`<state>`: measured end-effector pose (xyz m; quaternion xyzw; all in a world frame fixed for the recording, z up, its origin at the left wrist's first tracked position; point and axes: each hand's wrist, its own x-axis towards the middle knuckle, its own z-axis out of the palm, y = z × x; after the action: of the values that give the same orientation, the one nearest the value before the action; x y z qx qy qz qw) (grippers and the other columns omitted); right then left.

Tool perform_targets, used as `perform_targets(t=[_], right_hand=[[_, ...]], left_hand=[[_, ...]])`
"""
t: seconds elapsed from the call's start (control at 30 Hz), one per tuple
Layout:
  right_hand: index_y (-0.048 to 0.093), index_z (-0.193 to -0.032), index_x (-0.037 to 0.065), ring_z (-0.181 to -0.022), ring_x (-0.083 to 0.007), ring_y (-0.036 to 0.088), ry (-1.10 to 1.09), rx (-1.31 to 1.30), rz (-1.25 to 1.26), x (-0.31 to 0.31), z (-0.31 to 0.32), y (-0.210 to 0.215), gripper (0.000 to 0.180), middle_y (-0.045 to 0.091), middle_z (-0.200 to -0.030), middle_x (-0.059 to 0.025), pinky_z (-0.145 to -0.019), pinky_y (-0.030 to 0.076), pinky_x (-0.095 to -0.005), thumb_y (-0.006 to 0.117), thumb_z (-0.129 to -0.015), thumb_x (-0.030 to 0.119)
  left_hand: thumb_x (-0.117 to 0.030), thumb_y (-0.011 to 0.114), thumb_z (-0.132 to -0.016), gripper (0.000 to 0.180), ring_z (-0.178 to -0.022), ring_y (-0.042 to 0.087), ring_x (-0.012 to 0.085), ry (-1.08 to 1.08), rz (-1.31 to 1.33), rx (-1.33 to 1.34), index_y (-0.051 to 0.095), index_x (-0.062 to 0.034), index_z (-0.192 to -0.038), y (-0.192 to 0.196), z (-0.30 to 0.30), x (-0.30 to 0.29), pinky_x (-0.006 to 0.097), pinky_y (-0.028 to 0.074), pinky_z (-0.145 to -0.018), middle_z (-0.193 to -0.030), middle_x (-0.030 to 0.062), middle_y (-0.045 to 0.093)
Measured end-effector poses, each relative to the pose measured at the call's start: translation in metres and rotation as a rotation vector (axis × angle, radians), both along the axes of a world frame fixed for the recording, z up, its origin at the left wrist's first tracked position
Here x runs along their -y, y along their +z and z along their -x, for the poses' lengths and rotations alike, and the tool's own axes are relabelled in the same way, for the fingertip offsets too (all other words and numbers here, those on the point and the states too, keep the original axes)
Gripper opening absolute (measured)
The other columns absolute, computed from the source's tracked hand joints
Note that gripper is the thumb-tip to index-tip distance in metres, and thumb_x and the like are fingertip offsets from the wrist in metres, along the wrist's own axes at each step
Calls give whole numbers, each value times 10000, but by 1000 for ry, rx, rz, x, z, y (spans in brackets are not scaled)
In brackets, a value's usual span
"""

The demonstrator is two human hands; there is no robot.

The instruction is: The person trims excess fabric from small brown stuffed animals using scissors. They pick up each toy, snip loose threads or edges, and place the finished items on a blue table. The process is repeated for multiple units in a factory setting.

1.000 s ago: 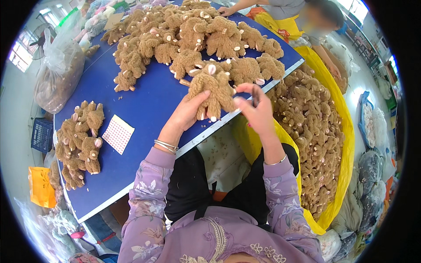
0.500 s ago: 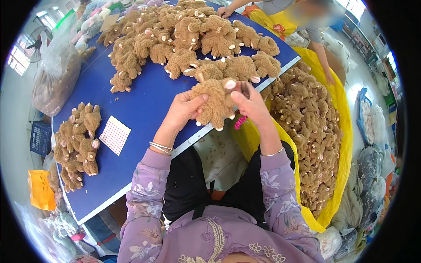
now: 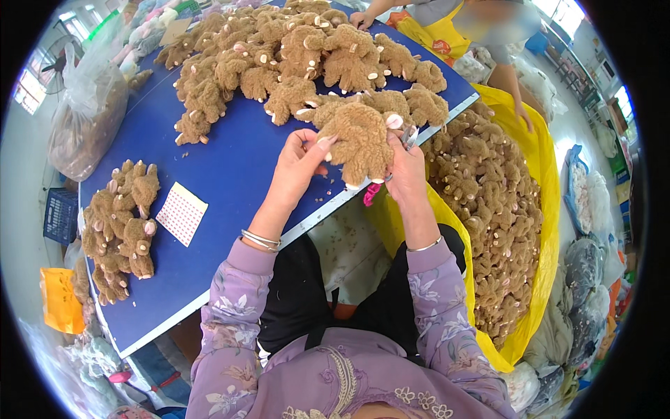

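Note:
A brown curly plush toy (image 3: 359, 143) with small white-tipped limbs and a pale ear hangs over the table's edge, between my two hands. My left hand (image 3: 299, 164) pinches its left side between thumb and fingers. On the other side my right hand (image 3: 407, 167) is closed on the toy near the pale ear, and also holds a small metal tool (image 3: 412, 137) that looks like thread snips. Something bright pink (image 3: 371, 195) dangles below that hand; its link to the tool is hidden.
A large heap of like plush toys (image 3: 300, 56) covers the far blue table (image 3: 167, 251). A smaller pile (image 3: 118, 230) lies left, beside a sticker sheet (image 3: 182, 214). At right stands a yellow sack (image 3: 548, 230) full of toys. Another person's hand (image 3: 522, 115) is near its rim.
The toy has come up and slightly right and turned in my hands. My right hand has moved lower against its side, and the metal tool now shows.

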<state>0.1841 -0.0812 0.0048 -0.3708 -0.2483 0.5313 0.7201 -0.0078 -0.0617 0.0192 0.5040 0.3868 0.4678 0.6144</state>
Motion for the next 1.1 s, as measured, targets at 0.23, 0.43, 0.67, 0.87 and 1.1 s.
perform_targets(t=[0.23,0.43,0.67,0.87,1.1], right_hand=[[587,-1013,28,-710,-107,597,-23,14,108,4,-6,-1,127,619,-900,-43,-568,476,-247,549,-948,130],[584,-1024,22,-727,-116,602,-51,21,85,8,3,7,140,619,-907,-47,-581,481,-249,545,-952,135],[603,-1057,-4,-850,-107,581,-58,102,-78,5,4,-4,188,622,-980,-41,-755,478,-273,558,-949,144],[622,-1020,20,-844,-69,530,-123,367,-118,9,7,-6,162,602,-919,9,-762,440,-247,572,-942,152],[609,-1002,21,-819,-57,505,-55,281,-158,9,15,-11,124,574,-894,31,-760,424,-232,574,-934,119]], left_hand=[[-1,648,-844,320,-850,579,65,32,-428,-38,481,-33,-1115,0,-12,13,218,498,-682,-1102,77,634],[0,635,-858,198,-768,578,42,113,-621,-200,594,-7,-1052,0,-12,15,215,515,-680,-1147,62,651],[-91,614,-906,91,-601,581,48,53,-283,-99,613,-2,-923,-3,-10,16,204,504,-558,-803,67,683],[-285,555,-944,267,-460,536,102,-84,211,128,565,-53,-812,-1,-1,5,223,474,-456,-659,64,617],[-288,627,-900,243,-554,510,56,-93,33,-181,603,-51,-850,6,-14,15,200,434,-519,-661,6,573]])
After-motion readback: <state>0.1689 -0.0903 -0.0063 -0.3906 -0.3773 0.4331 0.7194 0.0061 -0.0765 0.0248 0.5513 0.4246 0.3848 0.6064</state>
